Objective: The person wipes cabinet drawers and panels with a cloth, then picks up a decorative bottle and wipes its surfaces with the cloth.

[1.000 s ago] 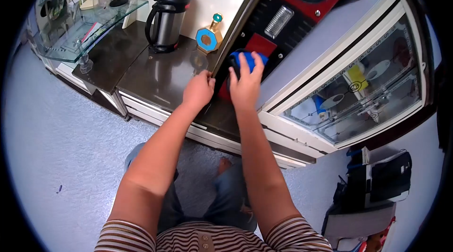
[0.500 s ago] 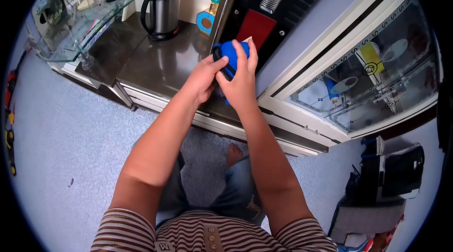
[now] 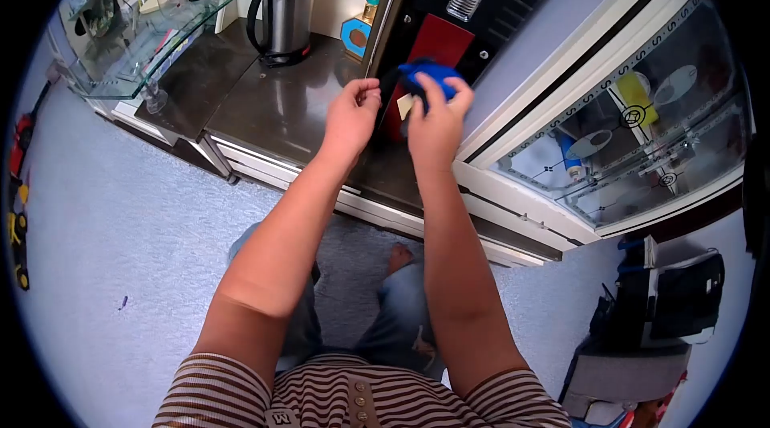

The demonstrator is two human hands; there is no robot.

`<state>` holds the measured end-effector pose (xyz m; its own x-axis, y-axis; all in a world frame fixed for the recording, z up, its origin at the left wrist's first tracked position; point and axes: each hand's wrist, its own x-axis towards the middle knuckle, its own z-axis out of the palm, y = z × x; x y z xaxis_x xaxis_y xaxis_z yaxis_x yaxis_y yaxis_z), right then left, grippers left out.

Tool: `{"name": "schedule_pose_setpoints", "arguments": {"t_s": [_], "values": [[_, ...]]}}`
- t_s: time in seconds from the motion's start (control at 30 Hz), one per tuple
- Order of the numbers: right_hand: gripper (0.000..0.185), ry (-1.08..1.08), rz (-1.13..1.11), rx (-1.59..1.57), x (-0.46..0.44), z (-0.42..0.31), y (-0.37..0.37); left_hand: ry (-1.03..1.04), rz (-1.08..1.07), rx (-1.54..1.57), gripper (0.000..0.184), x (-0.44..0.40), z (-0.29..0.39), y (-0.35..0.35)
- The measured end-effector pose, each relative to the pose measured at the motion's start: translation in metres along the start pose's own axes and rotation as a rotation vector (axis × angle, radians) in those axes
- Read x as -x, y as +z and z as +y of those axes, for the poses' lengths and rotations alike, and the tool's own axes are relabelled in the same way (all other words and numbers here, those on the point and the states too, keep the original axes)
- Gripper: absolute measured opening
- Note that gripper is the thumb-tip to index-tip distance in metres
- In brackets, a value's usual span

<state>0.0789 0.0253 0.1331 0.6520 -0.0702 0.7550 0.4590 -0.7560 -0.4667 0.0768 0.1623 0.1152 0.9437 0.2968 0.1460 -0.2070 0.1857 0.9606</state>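
Note:
My right hand (image 3: 435, 125) grips a blue cloth-like item (image 3: 441, 77) from below, its fingers curled over it; motion blur hides its exact kind. A black strap (image 3: 390, 81) runs from the item's left side toward my left hand (image 3: 351, 117). That hand is closed, with thumb and fingertips pinched at the strap's end. A small pale yellowish piece (image 3: 405, 106) shows just left of my right fingers. Both hands are above the dark cabinet top, in front of a black and red speaker-like panel (image 3: 439, 41).
A steel thermos jug (image 3: 286, 23) stands on the dark cabinet top (image 3: 257, 111), with a blue and gold ornament (image 3: 355, 35) to its right. A glass shelf (image 3: 120, 83) juts out at left. On the right is a glass-doored cabinet (image 3: 634, 131). Black bags (image 3: 686, 296) lie at lower right.
My hands have moved apart. The right hand carried the blue item to the right and tilted it, while the left drew the black strap out to the left.

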Motion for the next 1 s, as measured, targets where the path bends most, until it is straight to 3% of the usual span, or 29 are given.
{"name": "schedule_pose_setpoints", "arguments": {"t_s": [0.07,0.27,0.33,0.4,0.47,0.53,0.83,1.0], "values": [[0.033,0.071,-0.131,0.022,0.013,0.004,0.01,-0.088,-0.084,-0.103,0.03,0.0,-0.016,-0.009],[0.032,0.162,-0.368,0.107,0.025,0.005,0.021,-0.098,-0.072,-0.273,0.04,-0.006,-0.049,-0.026],[0.032,0.293,-0.551,0.045,0.029,0.016,0.024,-0.052,-0.053,-0.356,0.042,-0.013,-0.052,-0.034],[0.03,0.214,-0.469,-0.03,0.028,0.021,0.018,-0.018,-0.035,-0.435,0.043,-0.011,-0.053,-0.036],[0.035,0.101,-0.032,-0.093,0.011,0.001,0.001,0.015,-0.035,-0.491,0.046,-0.009,-0.041,-0.037],[0.039,0.067,0.158,-0.127,-0.003,-0.005,-0.005,0.037,-0.052,-0.549,0.046,-0.013,-0.044,-0.036],[0.057,-0.095,0.307,-0.057,-0.012,0.003,0.001,0.016,-0.072,-0.618,0.053,-0.008,-0.037,-0.023],[0.071,0.08,0.232,-0.045,-0.002,0.004,0.014,-0.01,-0.062,-0.585,0.054,-0.003,-0.032,-0.02]]}}
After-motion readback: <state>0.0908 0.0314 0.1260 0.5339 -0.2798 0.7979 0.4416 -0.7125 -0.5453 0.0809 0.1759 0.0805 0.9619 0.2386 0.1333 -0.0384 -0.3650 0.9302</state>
